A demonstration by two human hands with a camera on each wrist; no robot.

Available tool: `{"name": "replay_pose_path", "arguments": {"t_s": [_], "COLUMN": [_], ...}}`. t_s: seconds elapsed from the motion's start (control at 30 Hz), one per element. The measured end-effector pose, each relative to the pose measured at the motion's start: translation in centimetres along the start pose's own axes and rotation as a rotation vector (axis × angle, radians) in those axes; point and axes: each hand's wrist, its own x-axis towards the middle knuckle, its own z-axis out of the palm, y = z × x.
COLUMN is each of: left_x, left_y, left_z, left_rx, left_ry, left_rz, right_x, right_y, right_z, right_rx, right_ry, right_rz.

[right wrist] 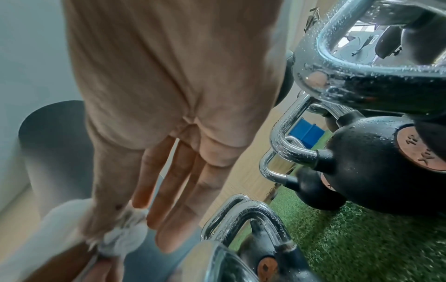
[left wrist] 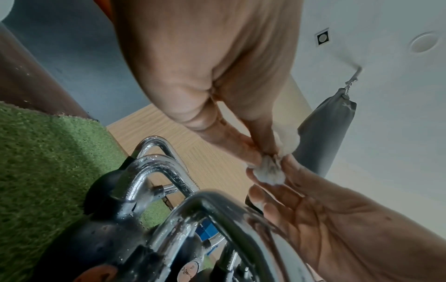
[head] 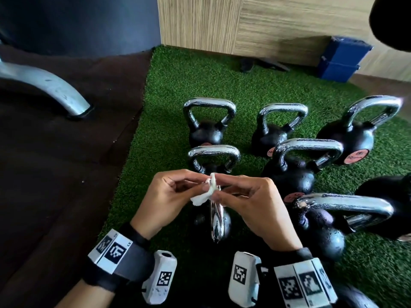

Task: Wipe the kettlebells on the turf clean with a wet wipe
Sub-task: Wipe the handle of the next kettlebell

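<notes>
Several black kettlebells with chrome handles, beaded with water drops, stand on the green turf (head: pixel 169 90). Both hands hover over the nearest one (head: pixel 216 221), whose handle shows just below them. My left hand (head: pixel 178 190) and right hand (head: pixel 235 192) meet and pinch a small crumpled white wet wipe (head: pixel 205 191) between their fingertips. In the left wrist view the wet wipe (left wrist: pixel 267 171) is bunched between both hands' fingers. In the right wrist view the thumb and forefinger pinch the wet wipe (right wrist: pixel 123 238) while the other fingers (right wrist: pixel 183 190) stay straight.
More kettlebells stand behind (head: pixel 206 132) (head: pixel 270 136), to the right (head: pixel 351 138) (head: pixel 295 174) and at the near right (head: pixel 322 232). Dark rubber floor and a silver machine leg (head: pixel 55 87) lie to the left. A blue box (head: pixel 340 61) sits by the wooden wall.
</notes>
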Motion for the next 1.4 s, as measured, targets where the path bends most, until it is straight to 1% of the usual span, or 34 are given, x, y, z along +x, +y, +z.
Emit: {"name": "replay_pose_path", "arguments": {"t_s": [0.17,0.23,0.27,0.3,0.37,0.4,0.43,0.47,0.53,0.57,0.6,0.63,0.67,0.73,0.8,0.87,0.93,1.0,1.07,1.2,1.3,1.4], "left_x": [-0.3,-0.7,-1.0,-1.5,-2.5,-2.8,-3.0,-3.2,-3.5,-3.4,-3.3,-3.0,-2.8,-2.2,-1.6,-1.2,-1.1,-1.3,-1.3,-1.2,-1.0,-0.7], "left_y": [-0.2,-1.6,-2.6,-3.6,-6.0,-7.3,-8.4,-9.4,-10.9,-11.2,-11.3,-11.4,-11.5,-11.4,-11.0,-10.8,-10.9,-11.1,-11.6,-11.9,-12.1,-12.1], "left_z": [-0.9,-2.0,-2.5,-3.0,-3.0,-2.5,-1.6,-0.4,1.5,2.0,2.1,2.0,1.6,0.8,0.4,0.3,0.1,-0.1,-0.2,-0.3,-0.5,-0.8], "left_rx": [0.009,0.159,0.285,0.422,0.642,0.673,0.661,0.637,0.582,0.546,0.51,0.479,0.469,0.516,0.567,0.571,0.567,0.561,0.562,0.61,0.58,0.608], "left_ry": [-0.236,-0.251,-0.263,-0.323,-0.514,-0.574,-0.592,-0.568,-0.437,-0.378,-0.347,-0.351,-0.381,-0.463,-0.532,-0.565,-0.569,-0.551,-0.54,-0.534,-0.528,-0.547], "left_rz": [-0.073,-0.143,-0.197,-0.247,-0.294,-0.277,-0.237,-0.187,-0.098,-0.068,-0.049,-0.034,-0.011,0.07,0.146,0.183,0.176,0.135,0.109,0.084,0.043,0.029], "right_x": [-0.2,-0.2,0.0,0.1,0.3,0.4,0.4,0.5,0.6,0.7,0.8,0.8,0.9,0.9,0.8,1.0,1.3,1.6,1.7,1.8,1.6,1.0], "right_y": [0.9,1.6,2.1,2.6,3.8,4.4,5.0,5.5,6.3,6.7,7.1,7.4,7.6,8.0,8.3,8.3,8.0,7.6,7.4,7.5,6.8,5.8], "right_z": [0.3,0.2,0.1,0.0,-0.3,-0.4,-0.3,-0.3,0.0,0.2,0.4,0.6,0.8,1.3,1.7,1.8,1.8,1.8,1.7,1.6,1.5,1.3], "right_rx": [0.01,-0.021,-0.037,-0.054,-0.101,-0.126,-0.151,-0.176,-0.22,-0.234,-0.235,-0.225,-0.212,-0.212,-0.252,-0.308,-0.341,-0.281,-0.216,-0.185,-0.157,-0.132], "right_ry": [0.056,0.143,0.197,0.245,0.31,0.323,0.323,0.317,0.302,0.294,0.283,0.267,0.246,0.213,0.222,0.247,0.283,0.336,0.357,0.333,0.356,0.305], "right_rz": [-0.011,0.013,0.034,0.062,0.124,0.152,0.176,0.193,0.216,0.23,0.246,0.262,0.275,0.295,0.298,0.273,0.23,0.187,0.137,0.166,0.087,-0.009]}}
